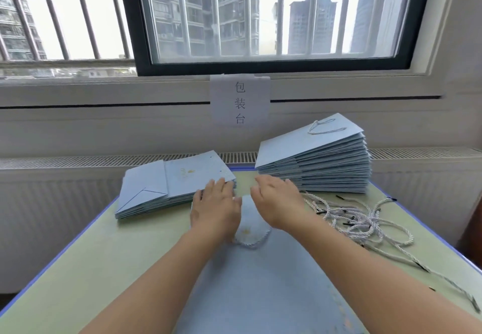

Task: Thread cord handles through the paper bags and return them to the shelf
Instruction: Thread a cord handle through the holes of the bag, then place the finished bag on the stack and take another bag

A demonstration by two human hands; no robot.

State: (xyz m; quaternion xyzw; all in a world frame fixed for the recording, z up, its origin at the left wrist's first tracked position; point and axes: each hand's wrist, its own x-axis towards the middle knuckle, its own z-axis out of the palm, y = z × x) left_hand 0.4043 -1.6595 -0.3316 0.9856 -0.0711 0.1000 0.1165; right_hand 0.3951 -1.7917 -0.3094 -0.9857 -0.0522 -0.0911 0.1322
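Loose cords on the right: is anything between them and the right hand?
Nothing visible. The right hand hovers over the flat bag; only bare table separates it from the cord pile beside it.

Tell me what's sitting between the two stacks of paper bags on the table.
In the head view, the left hand and right hand reach into the gap between the left stack and right stack, over the flat bag; behind them, bare table.
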